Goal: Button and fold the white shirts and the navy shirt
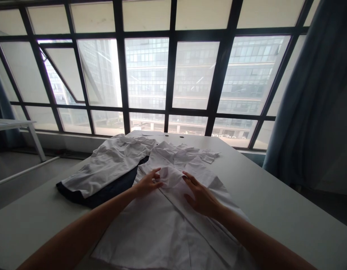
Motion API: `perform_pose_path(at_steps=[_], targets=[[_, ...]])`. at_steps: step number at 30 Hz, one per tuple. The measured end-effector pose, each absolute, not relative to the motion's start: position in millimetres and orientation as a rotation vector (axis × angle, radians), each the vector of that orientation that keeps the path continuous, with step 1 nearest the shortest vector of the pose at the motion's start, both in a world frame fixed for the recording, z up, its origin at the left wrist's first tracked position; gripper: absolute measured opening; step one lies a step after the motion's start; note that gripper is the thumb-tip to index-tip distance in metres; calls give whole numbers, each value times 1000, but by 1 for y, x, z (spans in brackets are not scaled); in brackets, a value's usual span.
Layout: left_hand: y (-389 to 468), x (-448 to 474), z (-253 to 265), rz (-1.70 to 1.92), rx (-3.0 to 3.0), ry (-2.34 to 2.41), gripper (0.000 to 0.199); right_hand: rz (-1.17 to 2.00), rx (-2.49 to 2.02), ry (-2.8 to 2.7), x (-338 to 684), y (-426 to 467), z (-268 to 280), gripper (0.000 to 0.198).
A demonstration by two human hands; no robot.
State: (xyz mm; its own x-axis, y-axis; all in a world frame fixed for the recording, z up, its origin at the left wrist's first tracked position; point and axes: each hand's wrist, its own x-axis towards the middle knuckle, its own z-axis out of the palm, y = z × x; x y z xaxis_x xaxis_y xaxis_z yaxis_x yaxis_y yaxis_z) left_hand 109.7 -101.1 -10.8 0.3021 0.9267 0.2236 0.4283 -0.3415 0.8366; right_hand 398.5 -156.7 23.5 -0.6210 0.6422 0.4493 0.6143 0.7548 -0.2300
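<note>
A white shirt-like garment [151, 225] lies spread on the table in front of me, its front edge running lengthwise and its far end bunched. My left hand [148, 182] rests at a raised fold in the middle of the cloth, thumb and forefinger apart. On the other side of that fold lies my right hand [203, 197], fingers stretched over the fabric and thumb spread away. Both hands touch the cloth, and neither visibly grips it. To the left are a second white garment [106, 174] and dark navy cloth [117, 187] partly under it.
The white table [275, 210] extends toward the windows, with two dark round holes near its far edge. A blue curtain [297, 112] hangs at the right. Another white table [12, 123] stands at the far left. One window pane [63, 71] is tilted open.
</note>
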Motion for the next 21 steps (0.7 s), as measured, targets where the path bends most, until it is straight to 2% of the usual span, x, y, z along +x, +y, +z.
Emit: perform_pose_path(at_steps=[4,7,10,14,17,19,21], targets=[[-109,125,6,1183,1671,1106,53,26,-838,-2433,401,-157,19,59],[-123,126,31,1263,1455,1105,45,-22,-790,-2405,403,-156,16,53],[-142,113,61,1133,1306,1178,45,8,-773,-2360,404,-154,15,39],[-167,86,96,783,1389,1234,40,153,-775,-2306,403,-154,11,21],[-178,76,109,549,1575,1237,41,221,-918,-2256,401,-155,9,37],[-182,76,113,537,1790,1218,40,250,-1050,-2263,400,-156,10,48],[-186,78,116,627,2054,1155,32,284,-1153,-2295,400,-156,12,43]])
